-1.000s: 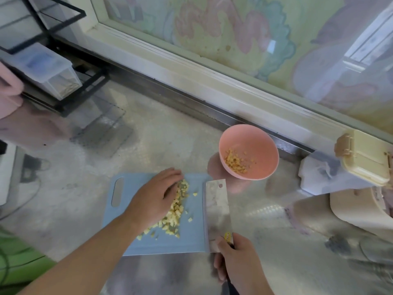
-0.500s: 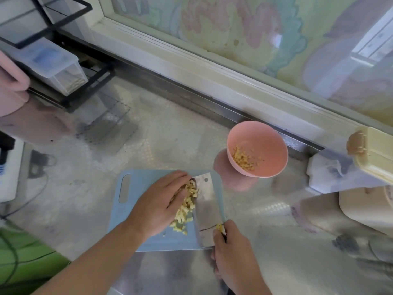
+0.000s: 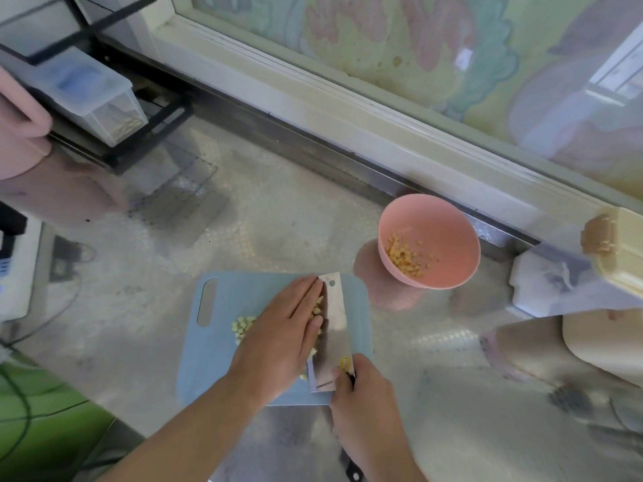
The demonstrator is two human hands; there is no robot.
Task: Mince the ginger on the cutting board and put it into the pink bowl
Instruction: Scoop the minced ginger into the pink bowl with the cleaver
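**Minced ginger gathered against the cleaver on the board**

A pale, speckled countertop (image 3: 285,220) is filling most of the view, running up to a window frame (image 3: 348,109) along the back. On it, a blue cutting board (image 3: 222,360) is lying near the front edge, its handle slot pointing left. Just beyond the board's far right corner, a pink bowl (image 3: 452,234) is standing on the counter, apart from the board, and is already holding a small heap of minced pieces.

The left hand (image 3: 282,339) is lying flat over the middle of the board, fingers straight and together, pressing ginger pieces (image 3: 317,309) sideways against the cleaver (image 3: 335,328). The blade is resting on the board right beside those fingertips, its hole at the far end. The right hand (image 3: 365,408) is gripping the cleaver where blade meets handle, fingers curled around it, with the dark handle end sticking out below the wrist.

A few loose ginger bits (image 3: 243,325) are sitting on the board to the left of the flat hand, well away from the blade.
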